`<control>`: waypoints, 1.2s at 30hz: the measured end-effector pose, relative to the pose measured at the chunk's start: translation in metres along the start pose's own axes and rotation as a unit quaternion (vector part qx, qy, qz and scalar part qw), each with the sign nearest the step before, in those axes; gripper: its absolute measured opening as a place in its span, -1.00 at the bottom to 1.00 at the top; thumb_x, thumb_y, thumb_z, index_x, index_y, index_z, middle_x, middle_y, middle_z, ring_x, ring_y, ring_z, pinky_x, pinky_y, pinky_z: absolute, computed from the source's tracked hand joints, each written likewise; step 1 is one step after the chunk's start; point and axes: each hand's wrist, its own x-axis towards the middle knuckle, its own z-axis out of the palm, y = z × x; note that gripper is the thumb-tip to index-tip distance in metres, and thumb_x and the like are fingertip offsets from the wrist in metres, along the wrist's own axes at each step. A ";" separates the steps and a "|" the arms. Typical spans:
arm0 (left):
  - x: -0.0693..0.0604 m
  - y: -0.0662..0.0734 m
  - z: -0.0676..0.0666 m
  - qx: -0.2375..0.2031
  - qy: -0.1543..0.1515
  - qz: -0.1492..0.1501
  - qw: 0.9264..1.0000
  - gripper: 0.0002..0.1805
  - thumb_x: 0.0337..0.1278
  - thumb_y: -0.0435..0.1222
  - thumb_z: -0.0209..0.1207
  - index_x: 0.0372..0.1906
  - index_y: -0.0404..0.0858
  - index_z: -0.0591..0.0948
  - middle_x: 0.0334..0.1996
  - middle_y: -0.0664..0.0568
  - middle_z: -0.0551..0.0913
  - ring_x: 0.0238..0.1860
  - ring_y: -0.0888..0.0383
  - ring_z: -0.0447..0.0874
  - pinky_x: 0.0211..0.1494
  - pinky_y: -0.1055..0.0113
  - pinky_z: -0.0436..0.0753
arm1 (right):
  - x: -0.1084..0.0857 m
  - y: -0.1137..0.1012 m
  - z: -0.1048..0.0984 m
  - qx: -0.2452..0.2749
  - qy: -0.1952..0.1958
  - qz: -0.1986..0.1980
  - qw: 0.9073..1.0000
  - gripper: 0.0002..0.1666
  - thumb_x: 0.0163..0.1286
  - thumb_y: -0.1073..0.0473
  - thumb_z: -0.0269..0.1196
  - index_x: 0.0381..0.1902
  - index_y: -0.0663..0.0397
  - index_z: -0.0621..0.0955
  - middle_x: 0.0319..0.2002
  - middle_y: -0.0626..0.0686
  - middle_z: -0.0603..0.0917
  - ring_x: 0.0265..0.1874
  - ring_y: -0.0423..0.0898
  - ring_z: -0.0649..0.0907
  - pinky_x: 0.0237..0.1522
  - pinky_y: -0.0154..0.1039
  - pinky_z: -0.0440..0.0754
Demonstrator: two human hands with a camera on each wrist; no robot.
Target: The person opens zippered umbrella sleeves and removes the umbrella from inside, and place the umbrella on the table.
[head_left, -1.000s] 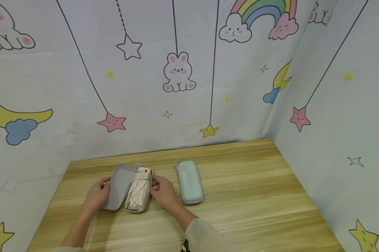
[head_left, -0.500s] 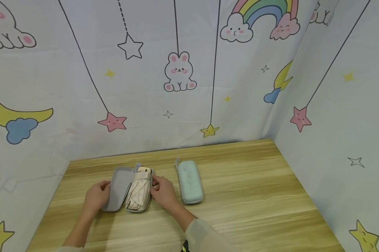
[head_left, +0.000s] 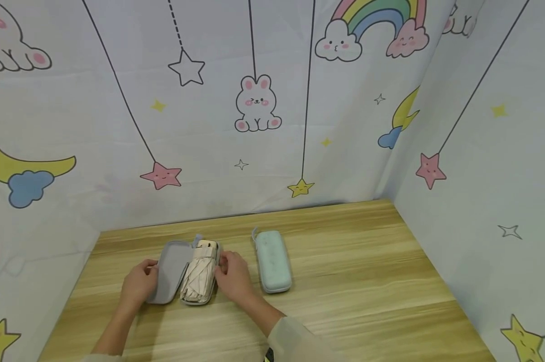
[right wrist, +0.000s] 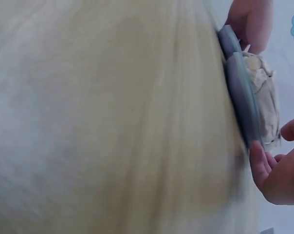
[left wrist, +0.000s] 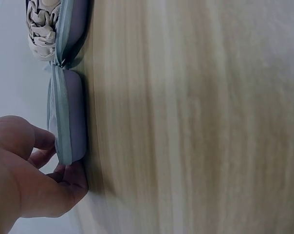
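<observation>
A grey zip case (head_left: 172,271) lies unzipped and spread flat on the table, its lid to the left. In its right half sits a folded beige umbrella (head_left: 199,274), the pale handle end pointing away. My left hand (head_left: 140,284) pinches the lid's outer edge; in the left wrist view, thumb and fingers of that hand (left wrist: 37,170) lie on both sides of the rim. At the case's right edge is my right hand (head_left: 233,275). In the right wrist view its fingertips (right wrist: 256,152) touch or nearly touch the case rim, while the thumb stands apart from them, near the umbrella.
A closed mint-green case (head_left: 274,262) with a grey strap lies just right of my right hand. The wooden table (head_left: 354,271) extends to the right. Behind it and along the sides hangs a white cloth (head_left: 209,146) printed with cartoon rabbits and stars.
My right hand's thumb and fingers have loosened and shifted slightly at the case's right edge. The left hand keeps its grip on the lid, and both cases stay in place.
</observation>
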 end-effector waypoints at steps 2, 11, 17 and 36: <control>0.000 0.001 0.000 -0.001 0.001 0.001 1.000 -0.49 0.64 -0.24 -0.15 0.33 -0.56 0.49 0.09 -0.49 0.64 0.06 -0.36 0.66 0.02 -0.20 0.65 | 0.002 -0.005 -0.003 0.004 0.005 -0.005 1.000 -0.62 0.47 0.27 0.32 0.17 0.35 0.64 -0.14 0.08 0.66 -0.25 -0.28 0.63 -0.20 -0.39 0.64; 0.001 -0.005 -0.001 -0.002 -0.004 0.000 1.000 -0.50 0.63 -0.24 -0.14 0.32 -0.56 0.50 0.07 -0.46 0.65 0.04 -0.32 0.67 -0.01 -0.16 0.67 | 0.012 -0.036 -0.021 -0.007 -0.074 0.033 0.997 -0.45 0.43 0.01 0.45 0.16 0.30 0.61 -0.12 0.06 0.64 -0.32 -0.30 0.55 -0.26 -0.34 0.56; -0.001 -0.007 -0.003 -0.002 -0.003 0.010 1.000 -0.51 0.62 -0.26 -0.11 0.28 -0.59 0.52 0.05 -0.45 0.65 0.02 -0.28 0.66 -0.02 -0.11 0.67 | 0.018 -0.037 -0.017 -0.056 -0.116 0.040 0.991 -0.54 0.38 -0.02 0.49 -0.26 0.22 0.53 -0.46 -0.08 0.40 -0.56 -0.22 0.37 -0.51 -0.31 0.32; 0.000 -0.009 -0.006 -0.018 -0.016 0.002 1.000 -0.55 0.65 -0.23 -0.07 0.26 -0.52 0.55 -0.01 -0.34 0.68 -0.03 -0.18 0.67 -0.15 0.15 0.61 | 0.023 -0.042 -0.005 -0.137 -0.125 0.070 0.980 -0.52 0.29 -0.03 0.55 -0.06 0.20 0.67 -0.32 -0.02 0.68 -0.37 -0.22 0.60 -0.32 -0.35 0.62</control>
